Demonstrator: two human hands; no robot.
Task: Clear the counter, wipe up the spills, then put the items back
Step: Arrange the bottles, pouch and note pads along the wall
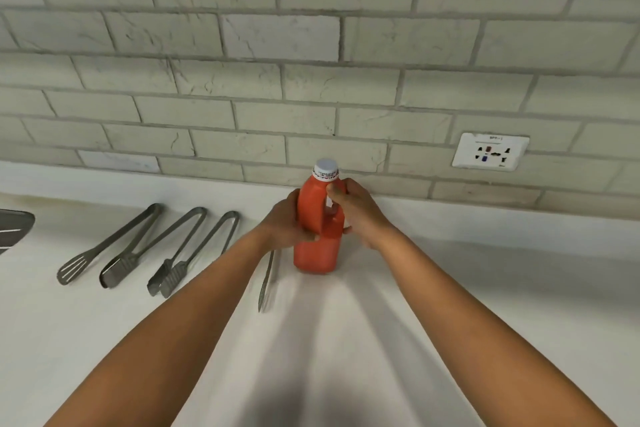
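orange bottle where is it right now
Head view, centre: the orange bottle stands on the white counter, gripped by the left hand and right hand, right of the tongs.

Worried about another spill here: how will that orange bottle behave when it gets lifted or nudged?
The orange bottle looks full nearly to its white cap, so probably heavy for its size. It is tall on a narrow base, so a sideways push might tip it. Left hand and right hand both grip it, which should steady it.

Tongs (138, 246) left of bottle (317, 236)
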